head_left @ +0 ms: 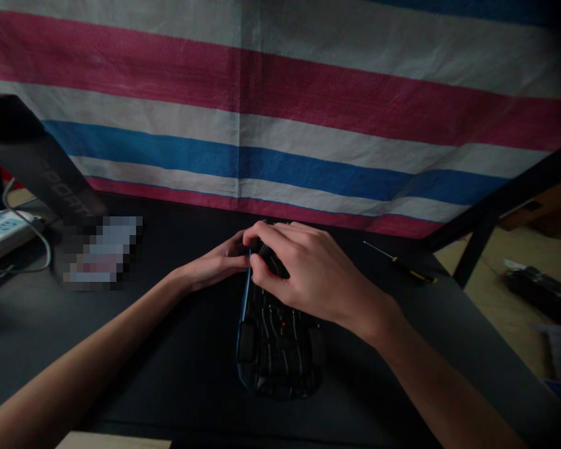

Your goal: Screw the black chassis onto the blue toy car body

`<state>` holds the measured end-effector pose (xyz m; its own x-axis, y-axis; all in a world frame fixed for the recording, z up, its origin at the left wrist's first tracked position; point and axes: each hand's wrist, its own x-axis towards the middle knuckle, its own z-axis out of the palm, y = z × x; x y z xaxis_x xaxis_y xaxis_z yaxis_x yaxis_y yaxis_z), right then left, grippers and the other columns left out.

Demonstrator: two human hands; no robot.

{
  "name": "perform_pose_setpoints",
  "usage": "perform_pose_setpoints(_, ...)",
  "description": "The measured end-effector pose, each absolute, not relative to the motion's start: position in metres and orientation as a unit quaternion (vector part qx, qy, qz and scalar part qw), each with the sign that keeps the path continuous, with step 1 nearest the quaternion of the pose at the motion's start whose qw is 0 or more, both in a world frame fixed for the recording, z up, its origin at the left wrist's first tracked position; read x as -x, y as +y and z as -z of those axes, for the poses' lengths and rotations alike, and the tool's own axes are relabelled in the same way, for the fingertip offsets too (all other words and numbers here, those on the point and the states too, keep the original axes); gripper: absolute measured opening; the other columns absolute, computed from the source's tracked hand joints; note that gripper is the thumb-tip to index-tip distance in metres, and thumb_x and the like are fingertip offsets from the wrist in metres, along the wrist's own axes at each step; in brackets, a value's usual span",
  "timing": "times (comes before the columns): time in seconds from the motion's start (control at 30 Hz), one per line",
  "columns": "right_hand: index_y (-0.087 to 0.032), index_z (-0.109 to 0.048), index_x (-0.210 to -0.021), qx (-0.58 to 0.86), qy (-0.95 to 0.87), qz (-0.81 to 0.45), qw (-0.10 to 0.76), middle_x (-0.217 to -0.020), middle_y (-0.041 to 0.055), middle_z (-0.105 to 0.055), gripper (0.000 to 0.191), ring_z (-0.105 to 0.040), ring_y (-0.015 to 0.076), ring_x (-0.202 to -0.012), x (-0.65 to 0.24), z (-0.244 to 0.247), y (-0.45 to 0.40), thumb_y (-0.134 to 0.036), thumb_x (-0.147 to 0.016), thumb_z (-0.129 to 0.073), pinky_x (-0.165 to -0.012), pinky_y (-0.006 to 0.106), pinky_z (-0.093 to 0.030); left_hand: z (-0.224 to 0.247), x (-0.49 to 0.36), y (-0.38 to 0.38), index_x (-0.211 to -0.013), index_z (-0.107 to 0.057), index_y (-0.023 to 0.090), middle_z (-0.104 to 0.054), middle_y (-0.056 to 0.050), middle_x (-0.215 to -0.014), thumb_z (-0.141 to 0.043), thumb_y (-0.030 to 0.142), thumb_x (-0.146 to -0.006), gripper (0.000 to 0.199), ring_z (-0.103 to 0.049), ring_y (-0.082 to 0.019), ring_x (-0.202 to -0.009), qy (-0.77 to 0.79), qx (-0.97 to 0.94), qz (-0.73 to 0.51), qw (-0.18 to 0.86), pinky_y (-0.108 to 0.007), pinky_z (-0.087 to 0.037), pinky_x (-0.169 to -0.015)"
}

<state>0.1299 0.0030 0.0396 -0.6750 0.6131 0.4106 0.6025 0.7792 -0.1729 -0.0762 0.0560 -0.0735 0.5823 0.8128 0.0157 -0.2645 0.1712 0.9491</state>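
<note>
A toy car (283,352) lies wheels-up on the black table, its dark underside facing me and blue bodywork showing along the left edge. My left hand (219,262) grips the car's far left side, with its fingertips partly hidden. Curled over the far end is my right hand (303,265), its thumb and index finger closed around a dark ribbed part (272,260) that looks like a wheel. Whether that part is attached to the car cannot be seen. Two near wheels and a small red dot show on the underside.
A screwdriver (402,263) with a black and yellow handle lies to the right on the table (182,368). At left are a pixelated phone-like object (105,252), a power strip (9,234) with a cable, and a dark stand (58,165). A striped sheet (308,137) hangs behind.
</note>
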Motion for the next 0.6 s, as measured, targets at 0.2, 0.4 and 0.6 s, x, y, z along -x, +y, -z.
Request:
perform_pose_setpoints(0.2,-0.023,-0.057,-0.117,0.336,-0.916,-0.039,0.217,-0.097,0.0007,-0.073,0.020,-0.066,0.0152,-0.082,-0.1290,-0.0359,0.0048,-0.022,-0.097,-0.057,-0.080,0.029,-0.046,0.0756,0.0769,0.0574,-0.140,-0.054,0.021,-0.073,-0.008,-0.120,-0.077,0.012,-0.083,0.063,-0.067,-0.025,-0.118,0.258,-0.522,-0.367,0.725,-0.035,-0.051,-0.102)
perform_pose_setpoints(0.4,-0.022,-0.061,-0.106,0.386,-0.892,-0.020,0.235,-0.062,-0.0068,-0.057,0.018,-0.057,0.0121,-0.056,-0.1263,-0.0304,0.0070,-0.039,-0.103,-0.055,-0.061,0.027,-0.038,0.0775,0.0777,0.0579,-0.144,-0.052,0.024,-0.073,-0.006,-0.112,-0.079,0.015,-0.082,0.068,-0.069,-0.022,-0.111,0.251,-0.509,-0.381,0.730,-0.031,-0.053,-0.097)
perform_pose_setpoints(0.6,-0.018,-0.063,-0.106,0.284,-0.920,-0.023,0.269,-0.102,0.0049,-0.072,0.014,-0.066,0.0188,-0.096,-0.1255,-0.0344,0.0032,-0.020,-0.096,-0.053,-0.088,0.032,-0.047,0.0770,0.0778,0.0552,-0.149,-0.047,0.025,-0.068,-0.007,-0.130,-0.079,0.015,-0.082,0.074,-0.064,-0.025,-0.122,0.258,-0.516,-0.374,0.726,-0.036,-0.051,-0.103)
